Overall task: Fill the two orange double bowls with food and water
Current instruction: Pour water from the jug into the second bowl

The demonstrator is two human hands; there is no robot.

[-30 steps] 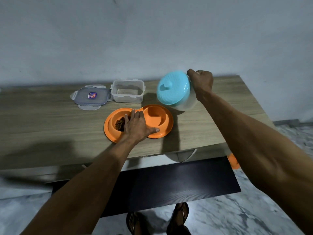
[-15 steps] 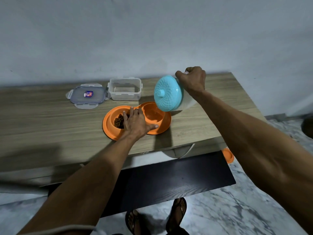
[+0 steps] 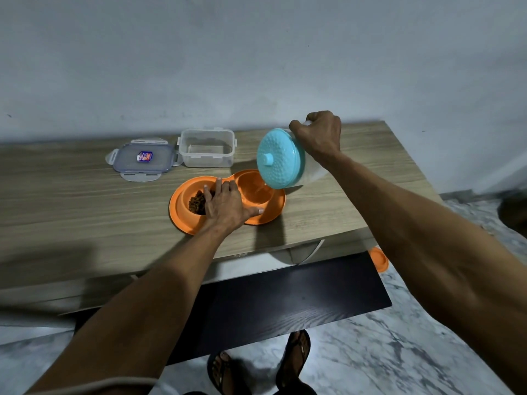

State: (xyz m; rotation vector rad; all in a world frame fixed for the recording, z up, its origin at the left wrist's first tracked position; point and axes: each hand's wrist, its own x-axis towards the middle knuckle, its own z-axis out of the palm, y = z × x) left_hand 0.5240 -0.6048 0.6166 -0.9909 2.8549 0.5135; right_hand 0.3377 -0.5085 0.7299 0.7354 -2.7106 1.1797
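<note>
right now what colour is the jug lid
Light turquoise blue lid with a dimpled texture, seen in the head view.

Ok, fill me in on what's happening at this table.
A person is filling an orange double bowl on the wooden table. The left hand lies flat across the middle of the bowl, steadying it; the left cup holds brown kibble. The right hand grips a jug with a turquoise lid, tipped steeply over the right cup. Whether water is flowing is unclear. Behind sit an empty clear container and its lid. Another orange bowl peeks out on the floor.
</note>
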